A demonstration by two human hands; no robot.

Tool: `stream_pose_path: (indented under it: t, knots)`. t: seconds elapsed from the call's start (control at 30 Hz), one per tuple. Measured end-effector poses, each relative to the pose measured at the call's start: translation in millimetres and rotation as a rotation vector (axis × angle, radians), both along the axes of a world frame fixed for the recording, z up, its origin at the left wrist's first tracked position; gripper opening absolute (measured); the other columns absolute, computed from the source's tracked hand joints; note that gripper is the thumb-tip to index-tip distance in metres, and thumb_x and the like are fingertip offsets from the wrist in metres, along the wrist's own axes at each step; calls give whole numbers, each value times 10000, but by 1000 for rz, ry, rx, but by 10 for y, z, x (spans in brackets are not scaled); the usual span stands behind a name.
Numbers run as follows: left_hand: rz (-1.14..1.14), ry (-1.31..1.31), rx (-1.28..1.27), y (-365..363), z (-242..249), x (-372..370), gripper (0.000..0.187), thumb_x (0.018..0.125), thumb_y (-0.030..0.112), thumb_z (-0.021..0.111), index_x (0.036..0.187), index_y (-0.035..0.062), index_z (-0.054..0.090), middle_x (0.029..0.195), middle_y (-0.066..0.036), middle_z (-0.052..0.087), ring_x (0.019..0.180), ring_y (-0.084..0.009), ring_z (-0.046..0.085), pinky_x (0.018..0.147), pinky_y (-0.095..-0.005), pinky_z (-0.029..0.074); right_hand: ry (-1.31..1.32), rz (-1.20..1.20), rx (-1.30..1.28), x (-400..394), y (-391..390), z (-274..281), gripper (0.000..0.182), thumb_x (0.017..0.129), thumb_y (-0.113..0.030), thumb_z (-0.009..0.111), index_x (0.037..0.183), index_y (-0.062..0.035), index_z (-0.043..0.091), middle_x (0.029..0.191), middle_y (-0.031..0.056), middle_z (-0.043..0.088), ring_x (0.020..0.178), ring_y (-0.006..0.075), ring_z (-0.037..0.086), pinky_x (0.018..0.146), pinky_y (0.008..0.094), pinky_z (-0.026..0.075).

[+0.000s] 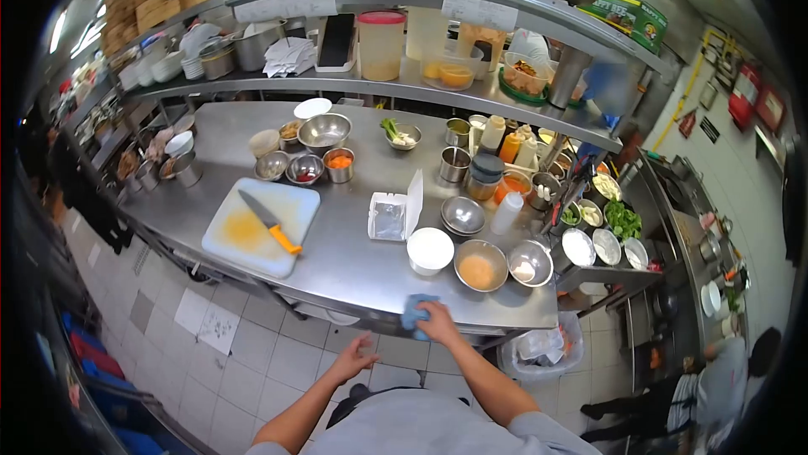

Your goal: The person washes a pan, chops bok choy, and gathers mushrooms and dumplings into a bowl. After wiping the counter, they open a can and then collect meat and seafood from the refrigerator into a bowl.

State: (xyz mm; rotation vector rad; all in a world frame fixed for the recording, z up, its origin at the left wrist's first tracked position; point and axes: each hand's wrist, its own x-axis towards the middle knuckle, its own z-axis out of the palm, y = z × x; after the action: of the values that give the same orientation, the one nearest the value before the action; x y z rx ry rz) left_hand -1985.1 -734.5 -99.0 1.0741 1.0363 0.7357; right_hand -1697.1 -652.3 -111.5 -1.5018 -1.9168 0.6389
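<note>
Our right hand (pixel 437 321) grasps a blue cloth (pixel 417 314) at the near edge of the steel table (pixel 353 244), while our left hand (pixel 352 359) is released, its fingers loosely spread, holding nothing, apart from the table's edge. Just beyond the right hand we observe a white bowl (pixel 430 251) and, to its right, a metal bowl of orange liquid (pixel 481 266). Beyond and left of the left hand, a knife (pixel 271 223) with an orange handle lies on a stained cutting board (pixel 262 226).

Surface (pixel 353 236): shiny metal
Board (pixel 223 240): white, stained orange
Box (pixel 389 218): open, near white bowl (pixel 430 251)
Metal bowl (pixel 481 266): near front edge
</note>
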Motion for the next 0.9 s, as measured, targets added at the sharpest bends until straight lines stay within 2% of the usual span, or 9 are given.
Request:
stream_pose_path:
  t: [0.07, 0.13, 0.17, 0.27, 0.4, 0.5, 0.57, 0.67, 0.9]
  knots:
    - [65, 133, 305, 203, 330, -119, 658, 849, 157, 724, 1407, 53, 391, 1423, -161, 392, 1137, -291, 560, 920, -396, 496, 342, 7, -216, -667, 213, 164, 441, 814, -190, 702, 1223, -67, 593, 1209, 131, 597, 1095, 226, 584, 902, 340, 491]
    - [153, 340, 743, 557, 613, -230, 690, 812, 118, 741, 1411, 66, 402, 1454, -190, 348, 1236, -345, 490, 1006, -421, 440, 596, 69, -354, -1187, 293, 567, 459, 866, -206, 682, 1284, -68, 550, 1212, 122, 599, 1078, 196, 582, 869, 319, 505]
    - [214, 406, 771, 725, 681, -296, 692, 797, 114, 745, 1405, 75, 417, 1451, -206, 348, 1267, -359, 454, 1033, -422, 409, 719, 104, -425, -1320, 301, 732, 469, 893, -214, 672, 1315, -68, 529, 1214, 117, 600, 1069, 181, 580, 852, 309, 512]
    - [338, 492, 770, 1219, 638, -577, 670, 742, 143, 765, 1353, 94, 497, 1457, -259, 339, 1324, -454, 361, 1091, -471, 330, 593, 120, -216, -1423, 337, 960, 495, 922, -282, 653, 1342, -62, 510, 1178, 140, 628, 1025, 180, 617, 871, 315, 501]
    - [190, 966, 730, 1519, 462, -762, 614, 754, 224, 756, 1310, 91, 530, 1492, -253, 315, 1322, -548, 295, 1086, -575, 295, 515, 113, -413, -913, 302, 571, 448, 922, -242, 652, 1309, -55, 531, 1035, 83, 650, 887, 133, 627, 775, 272, 514]
    - [119, 960, 839, 1621, 330, -697, 573, 767, 228, 741, 1294, 117, 546, 1491, -219, 336, 1354, -517, 272, 1091, -604, 269, 564, -4, -415, -433, 50, -27, 375, 935, -201, 632, 1265, -42, 552, 876, 20, 637, 759, 92, 610, 685, 239, 504]
    - [61, 1042, 872, 1690, 42, -656, 525, 782, 231, 726, 1271, 131, 560, 1490, -196, 350, 1373, -494, 260, 1096, -616, 247, 403, -163, -410, -192, -105, -216, 340, 932, -198, 633, 1222, -33, 566, 861, 32, 657, 729, 100, 611, 653, 240, 501]
    - [57, 1101, 901, 1683, -128, -674, 461, 804, 236, 706, 1237, 145, 576, 1492, -173, 358, 1394, -467, 245, 1104, -624, 223, 701, -275, -473, -106, -154, -309, 295, 934, -251, 635, 1129, -34, 595, 838, 53, 682, 709, 109, 621, 620, 252, 505]
    - [41, 1090, 857, 1835, -10, -464, 437, 850, 273, 672, 1251, 130, 578, 1501, -169, 348, 1419, -450, 202, 1123, -625, 153, 432, 10, -888, -337, 333, -240, 335, 947, -364, 607, 924, -30, 606, 819, 66, 706, 680, 118, 638, 598, 264, 520]
